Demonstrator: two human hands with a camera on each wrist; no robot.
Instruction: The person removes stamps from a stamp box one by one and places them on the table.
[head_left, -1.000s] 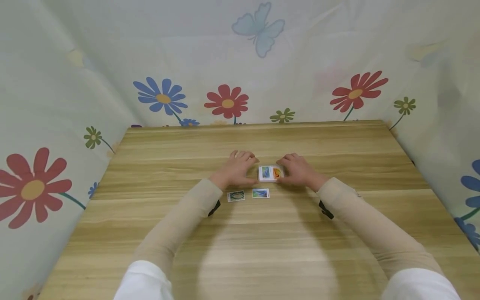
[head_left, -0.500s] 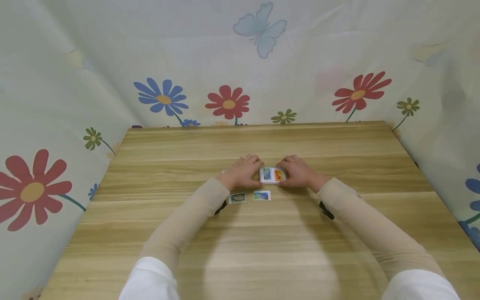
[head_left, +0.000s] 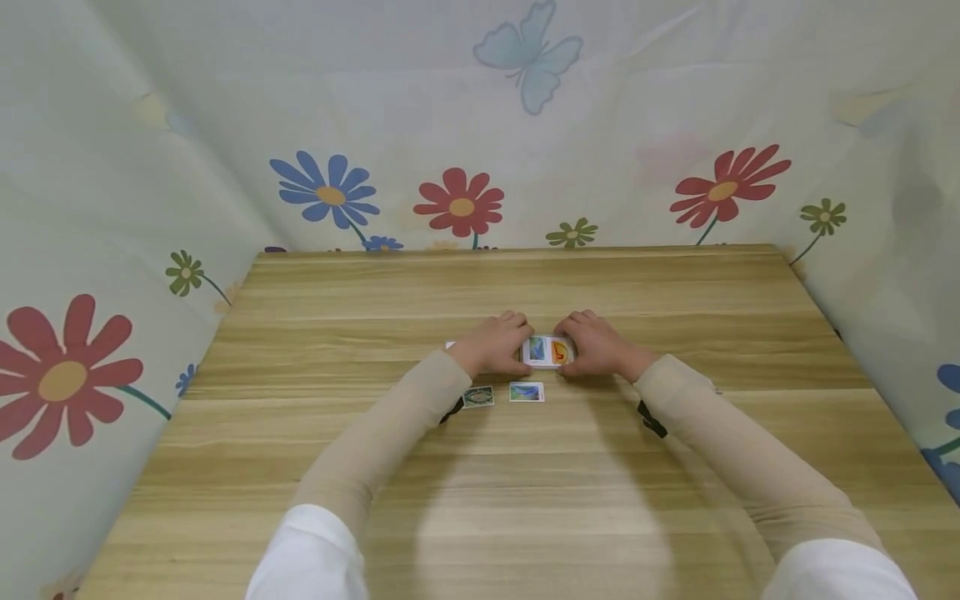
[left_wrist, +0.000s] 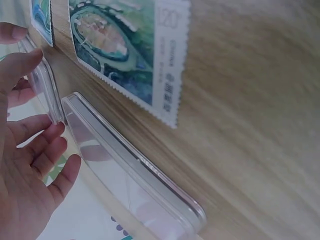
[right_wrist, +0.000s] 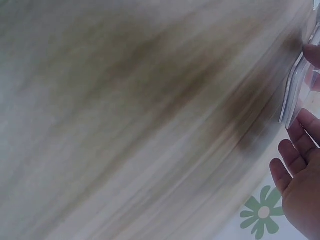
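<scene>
A clear plastic case lies between my two hands, a blue-green picture and an orange round one showing through its top. My left hand holds its left end, thumb at the near side and fingertips at the far corner. The right hand grips the opposite end in the same way. A second clear case rests on the table under the left hand, mostly hidden in the head view. Just nearer lie two loose postage stamps: a green one with an oval picture and a blue-green one.
The wood-grain table ends at the back against a white curtain printed with flowers and a butterfly. The same cloth hangs along both sides.
My left hand has moved right and closed in on the end of the case. A white corner of the second case has come into view behind that hand. The right hand stays at its end.
</scene>
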